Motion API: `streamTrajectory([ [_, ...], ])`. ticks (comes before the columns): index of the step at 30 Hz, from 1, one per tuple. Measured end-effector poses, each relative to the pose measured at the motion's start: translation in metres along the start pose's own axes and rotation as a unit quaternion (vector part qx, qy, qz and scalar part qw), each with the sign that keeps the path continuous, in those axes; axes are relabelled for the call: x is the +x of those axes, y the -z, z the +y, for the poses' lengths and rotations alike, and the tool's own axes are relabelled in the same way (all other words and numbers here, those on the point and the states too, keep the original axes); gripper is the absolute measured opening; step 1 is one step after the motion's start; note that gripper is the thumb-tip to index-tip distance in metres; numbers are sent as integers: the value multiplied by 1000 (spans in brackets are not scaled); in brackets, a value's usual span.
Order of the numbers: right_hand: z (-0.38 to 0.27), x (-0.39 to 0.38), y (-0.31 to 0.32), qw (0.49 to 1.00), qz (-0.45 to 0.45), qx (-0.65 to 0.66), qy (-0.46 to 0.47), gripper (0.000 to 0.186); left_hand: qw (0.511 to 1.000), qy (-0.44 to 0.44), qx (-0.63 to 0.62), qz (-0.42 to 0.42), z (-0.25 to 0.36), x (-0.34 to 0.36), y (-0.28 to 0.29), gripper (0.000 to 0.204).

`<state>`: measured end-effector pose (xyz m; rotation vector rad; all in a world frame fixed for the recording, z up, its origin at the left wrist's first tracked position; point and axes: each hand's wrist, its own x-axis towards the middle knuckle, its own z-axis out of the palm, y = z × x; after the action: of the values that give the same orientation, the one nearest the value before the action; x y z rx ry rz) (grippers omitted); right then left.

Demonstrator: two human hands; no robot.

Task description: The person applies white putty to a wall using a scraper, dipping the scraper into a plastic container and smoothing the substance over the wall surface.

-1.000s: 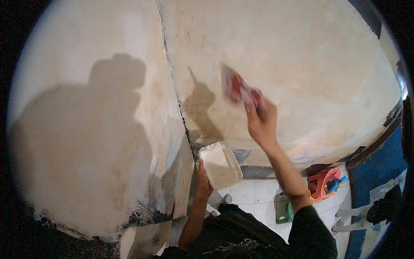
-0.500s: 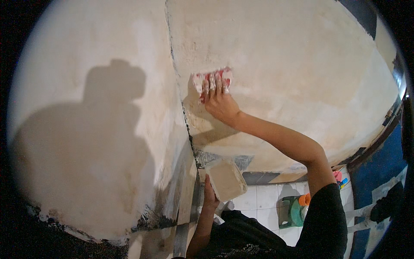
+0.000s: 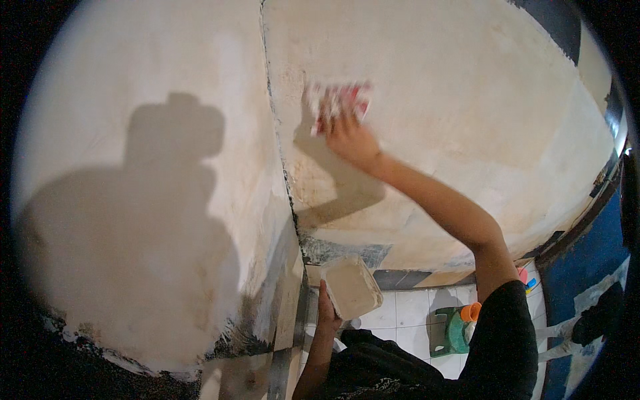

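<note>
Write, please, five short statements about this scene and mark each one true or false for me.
1. The left grip holds a shallow tray. True.
2. The right grip holds a plain blue tool. False: the flat tool is red, smeared with whitish material.
3. A large shadow falls on the left wall. True.
4. The green object lies to the left of the tray. False: the green object is to its right.
5. White tiles cover part of the floor. True.
</note>
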<state>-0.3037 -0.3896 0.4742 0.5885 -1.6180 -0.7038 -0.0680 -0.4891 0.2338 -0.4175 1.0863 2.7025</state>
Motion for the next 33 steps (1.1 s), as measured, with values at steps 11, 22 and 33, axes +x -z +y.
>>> streamTrajectory([
  [11,116,72,13,985,135,-14,-103,46,998,12,-51,-20,-21,22,31,63],
  [22,-58,-50,18,964,-120,200,127,49,997,30,-67,-26,-31,23,42,64],
  [33,131,33,-13,989,47,-113,-87,50,998,24,-52,-18,-42,29,64,66],
])
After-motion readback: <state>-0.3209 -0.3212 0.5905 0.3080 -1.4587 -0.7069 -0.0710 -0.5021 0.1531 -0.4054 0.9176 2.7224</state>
